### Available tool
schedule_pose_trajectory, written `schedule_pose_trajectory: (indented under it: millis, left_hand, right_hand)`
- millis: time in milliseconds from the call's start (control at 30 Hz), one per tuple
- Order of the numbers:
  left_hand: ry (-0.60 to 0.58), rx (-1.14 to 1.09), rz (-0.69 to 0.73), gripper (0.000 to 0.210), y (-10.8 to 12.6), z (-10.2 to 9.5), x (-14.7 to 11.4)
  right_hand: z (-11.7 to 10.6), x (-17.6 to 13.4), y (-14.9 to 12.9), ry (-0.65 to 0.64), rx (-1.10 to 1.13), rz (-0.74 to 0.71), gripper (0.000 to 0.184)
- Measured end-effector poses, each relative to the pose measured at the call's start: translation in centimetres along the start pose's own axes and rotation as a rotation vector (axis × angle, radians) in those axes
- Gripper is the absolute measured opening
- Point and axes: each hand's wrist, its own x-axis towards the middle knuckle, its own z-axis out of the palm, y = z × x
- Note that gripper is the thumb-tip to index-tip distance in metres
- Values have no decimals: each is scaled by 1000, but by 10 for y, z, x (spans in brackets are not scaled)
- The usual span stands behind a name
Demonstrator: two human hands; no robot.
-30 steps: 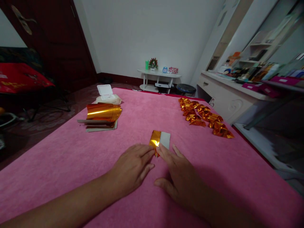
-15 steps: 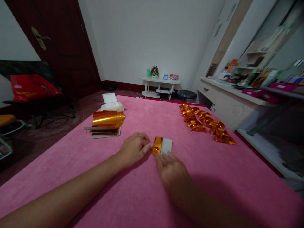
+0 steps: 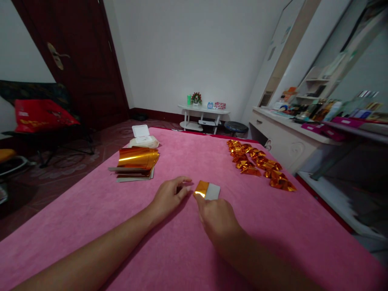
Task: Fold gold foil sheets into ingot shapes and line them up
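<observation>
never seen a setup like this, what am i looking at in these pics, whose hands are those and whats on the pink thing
There is no machine here: one person works bare-handed, and every picture comes from a camera on their head, looking forward and down. On the pink cloth, the right hand has a finger on a small gold-and-grey piece. The left hand is open just beside it. Further left lie a stack of gold sheets and a white pack; to the right, rows of shaped gold foil.

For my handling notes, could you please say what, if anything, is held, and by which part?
Nothing looks gripped: the right hand only touches the flat gold-and-grey paper rectangle at its near gold edge; the left hand holds nothing.
</observation>
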Motion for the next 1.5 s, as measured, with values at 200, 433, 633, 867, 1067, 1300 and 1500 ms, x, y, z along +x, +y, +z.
schedule_pose_trajectory:
  millis: [200,433,633,867,1067,1300,1500]
  left_hand:
    - [-138,-534,-143,35,17,18,-8]
    - [78,-791,-288,41,20,29,-12]
    - [71,-725,-196,33,5,19,0]
    - [-528,-389,-73,49,7,-37,15]
    - [-927,31,25,47,32,-49,35]
    - [-1042,434,38,26,55,-17,59]
    - [-784,468,167,9,45,-7,66]
  right_hand:
    - [-4,-5,-2,13,-89,116,47]
    - [18,-12,-20,219,15,-32,49]
    - [20,-20,-21,318,292,-173,65]
    - [-10,-5,40,421,773,96,43]
    - [4,1,60,-162,1466,380,40]
    - [14,1,52,-223,1435,351,34]
    - [21,0,46,-103,1290,378,12]
